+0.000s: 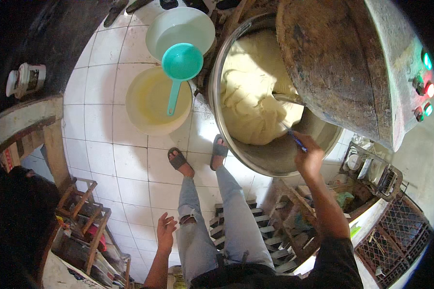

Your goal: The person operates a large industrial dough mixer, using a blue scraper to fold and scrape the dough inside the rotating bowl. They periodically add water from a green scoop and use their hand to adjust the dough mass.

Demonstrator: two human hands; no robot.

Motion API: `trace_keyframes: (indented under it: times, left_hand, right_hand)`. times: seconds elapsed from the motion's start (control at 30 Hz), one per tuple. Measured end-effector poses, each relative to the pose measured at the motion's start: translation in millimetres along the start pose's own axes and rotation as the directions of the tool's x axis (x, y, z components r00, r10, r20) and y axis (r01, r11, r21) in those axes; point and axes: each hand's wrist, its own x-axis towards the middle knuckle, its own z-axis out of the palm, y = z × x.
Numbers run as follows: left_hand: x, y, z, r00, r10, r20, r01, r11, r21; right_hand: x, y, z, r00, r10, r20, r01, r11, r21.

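Looming closest to the lens, by the look of it, comes the scuffed hood (330, 62) at upper right of the frame, tilted over the steel bowl (284, 163) yet leaving its left side exposed. Pale dough (253, 103) fills much of that bowl at upper centre, up against a metal arm (289, 99) that runs in under the hood. And look, right of centre: the right hand (309, 156) is wrapped round a blue-handled tool (297, 139), far end down at the dough's lower edge. That grip probably keeps skin clear of the sticky mass (the tip is too small to name). Down at lower centre-left, the left hand (166, 230) hangs beside the knee (188, 219), loosely curled on nothing, well apart from the right; one hand seems enough for this reach. Upper left of centre, a turquoise dipper (182, 62) lies over a white basin (152, 36) and a cream tub (135, 111), handle toward the wearer, presumably for an easy grab.
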Motion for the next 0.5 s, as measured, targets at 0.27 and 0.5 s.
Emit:
trace_keyframes:
  times: [0.27,0.5]
  left_hand:
    - [21.2,12.1,7.4,0.998,0.047,0.044,-0.045,0.998,-0.039]
    - [13.9,-6.6,-29.3,1.0,-0.006,-0.013,0.005,1.0,-0.015]
  right_hand:
    - [56.2,42.8,93.2,0.996,0.065,0.067,-0.027,0.887,-0.461]
    - [3.0,15.0,-7.7,0.997,-0.059,-0.041,0.053,0.989,-0.136]
